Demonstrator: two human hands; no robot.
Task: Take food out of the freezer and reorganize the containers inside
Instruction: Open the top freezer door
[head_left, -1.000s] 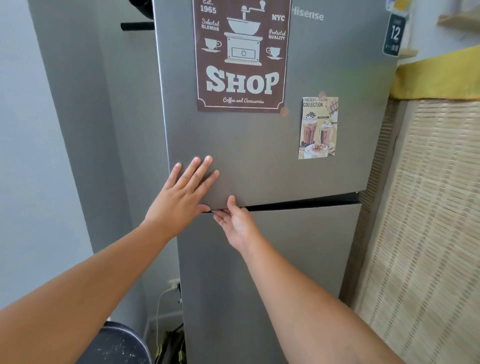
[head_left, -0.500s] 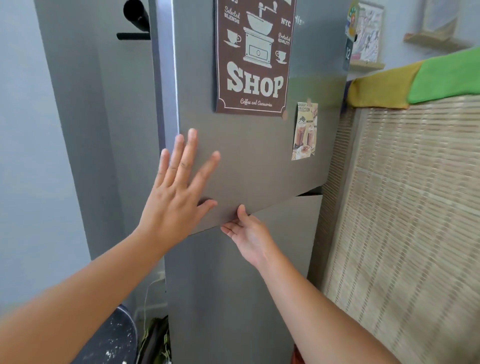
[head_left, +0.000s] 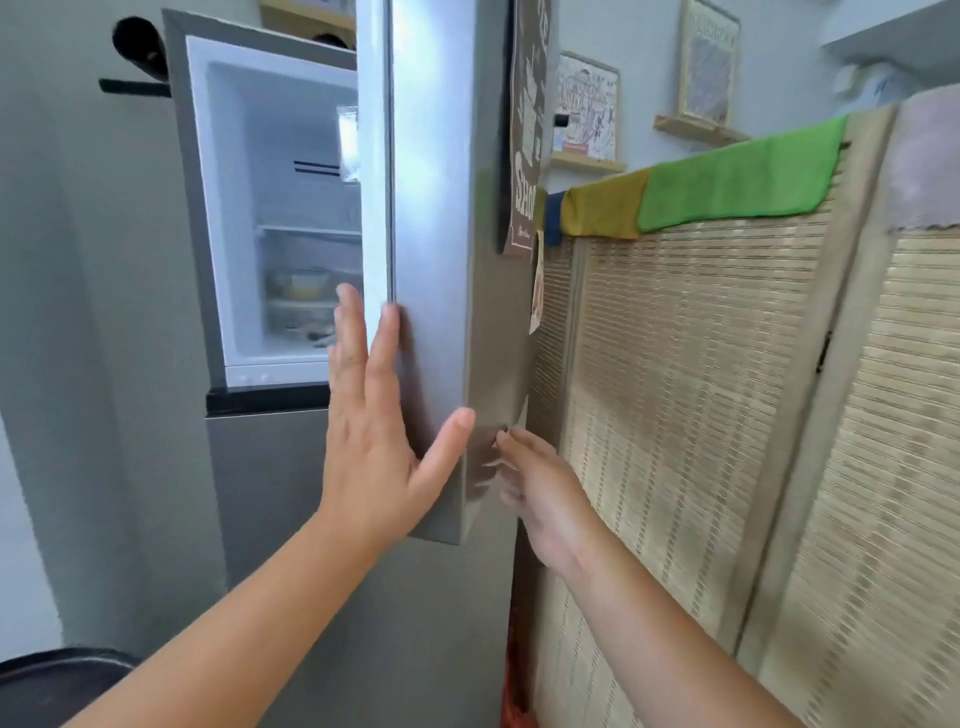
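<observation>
The grey freezer door (head_left: 436, 218) stands swung out towards me, edge on. My left hand (head_left: 384, 441) lies flat with spread fingers against the door's edge and holds nothing. My right hand (head_left: 540, 488) is just under the door's bottom corner, fingers loosely bent; whether it still touches the door I cannot tell. Behind the door the white freezer compartment (head_left: 280, 208) shows. On its lower level are stacked clear containers (head_left: 304, 301), one with yellow contents. A glass shelf (head_left: 311, 231) crosses above them. The door hides the compartment's right side.
The closed lower fridge door (head_left: 270, 478) is below the freezer. A woven bamboo screen (head_left: 701, 415) stands close on the right with a green cloth (head_left: 743, 176) and a yellow cloth (head_left: 605, 210) draped over it. A dark round object (head_left: 57, 680) sits at bottom left.
The freezer door has swung from barely ajar to wide open, revealing the inside. My left hand followed its edge; my right hand slipped from the bottom lip to just below the corner.
</observation>
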